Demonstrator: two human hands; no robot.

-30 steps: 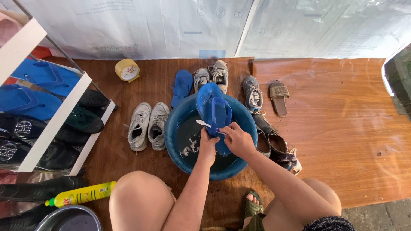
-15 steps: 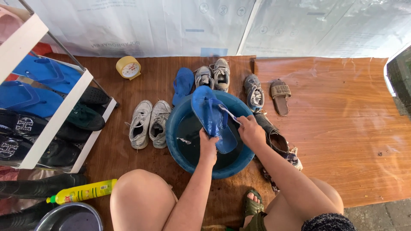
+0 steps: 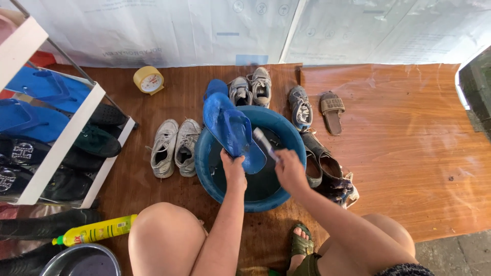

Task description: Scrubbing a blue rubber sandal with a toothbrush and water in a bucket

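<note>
Nearest the camera: bare knees, a foot in a green sandal on the wooden floor. Bottom left, a metal bowl and a yellow bottle w/ green cap lying on its side, next to a dark boot.

Both forearms reach fwd over a blue basin holding dark water. Left hand is closed around the heel end of a blue flip-flop, fingers wrapped on its edge; the flip-flop is tilted up, heel low inside the basin, toe sticking out over the far-left rim. Right hand is clamped on a toothbrush, light handle, head end laid against the flip-flop's sole approx. mid-length. Strap side of the flip-flop faces up.

Left of the basin, just beside it: a pair of white sneakers, toes pointing away. Right of the basin, touching or nearly: dark brown shoes and a jumble of sandals; can't tell how many.

Beyond the basin: another blue flip-flop, partly hidden by the held one, then a pair of grey sneakers, a single grey sneaker, and a brown slide set a bit apart.

Far left: a white shoe rack w/ blue flip-flops on top and black shoes lower. Near it, a small yellow clock on the floor. At the back, white plastic sheeting hangs as a wall.
</note>
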